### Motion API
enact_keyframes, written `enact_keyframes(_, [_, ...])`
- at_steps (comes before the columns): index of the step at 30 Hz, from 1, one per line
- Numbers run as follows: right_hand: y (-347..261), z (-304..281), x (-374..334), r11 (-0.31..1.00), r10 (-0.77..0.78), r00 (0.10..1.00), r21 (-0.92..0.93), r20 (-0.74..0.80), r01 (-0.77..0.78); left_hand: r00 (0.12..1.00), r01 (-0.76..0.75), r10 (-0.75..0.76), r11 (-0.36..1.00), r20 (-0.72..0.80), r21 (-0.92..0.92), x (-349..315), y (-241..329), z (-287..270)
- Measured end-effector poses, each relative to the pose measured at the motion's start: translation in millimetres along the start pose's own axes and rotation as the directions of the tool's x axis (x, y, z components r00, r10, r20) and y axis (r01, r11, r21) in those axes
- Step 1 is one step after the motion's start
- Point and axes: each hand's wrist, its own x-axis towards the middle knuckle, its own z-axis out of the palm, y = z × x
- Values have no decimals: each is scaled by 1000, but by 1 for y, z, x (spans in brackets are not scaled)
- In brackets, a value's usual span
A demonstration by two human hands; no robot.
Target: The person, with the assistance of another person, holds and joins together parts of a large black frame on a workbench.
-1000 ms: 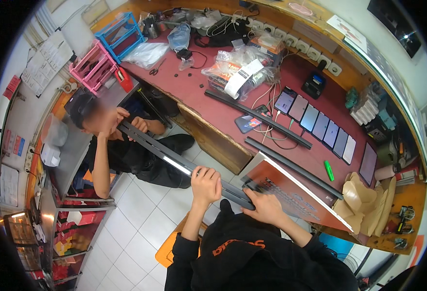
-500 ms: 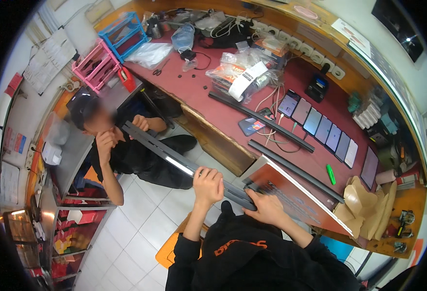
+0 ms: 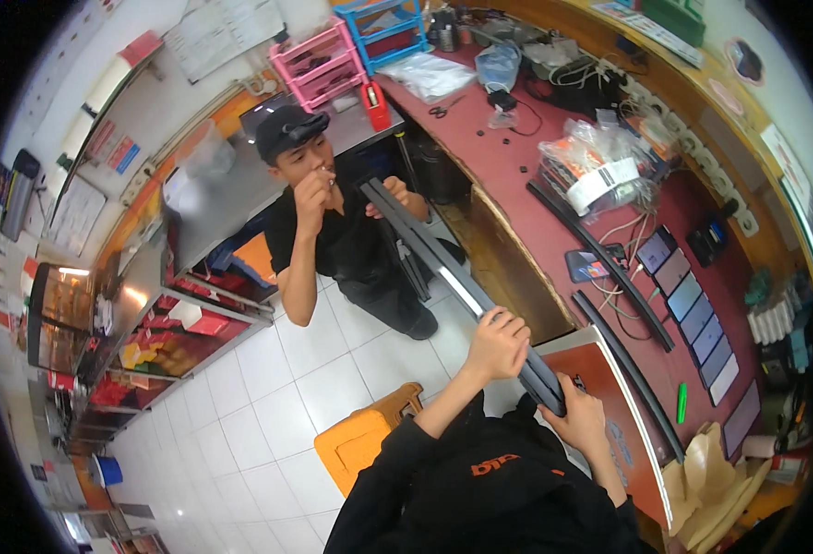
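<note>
A long dark grey bar (image 3: 418, 236), seemingly made of slim strips laid side by side, slants from upper left down to my waist. A pale streak shows along its middle. My left hand (image 3: 499, 343) is closed round it partway along. Near its lower end, my right hand (image 3: 580, 415) grips it, thumb upward. A co-worker (image 3: 346, 240) in black is at the far end, with one hand (image 3: 406, 196) at the bar and the other raised near the mouth.
On the red-topped counter (image 3: 490, 175) lie two dark strips (image 3: 600, 263), several phones (image 3: 693, 309), cables and a plastic-wrapped bundle (image 3: 600, 171). A framed board (image 3: 609, 397) leans by the counter's near edge. An orange stool (image 3: 365, 439) stands on the tiled floor, left of me.
The view has swung left, so the scene sits further right and more floor shows. Both my hands keep their hold on the bar, and the co-worker stays at its far end.
</note>
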Motion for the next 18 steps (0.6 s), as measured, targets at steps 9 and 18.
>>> enact_keyframes(9, [2,2,-2,1000,-15,1000,3,-25,15,1000,14,-14,1000,-20,-2,-2,4,2])
enact_keyframes(18, [6,8,-3,998,-28,999,-55,-38,26,999,37,-37,999,-16,-27,-5,5,3])
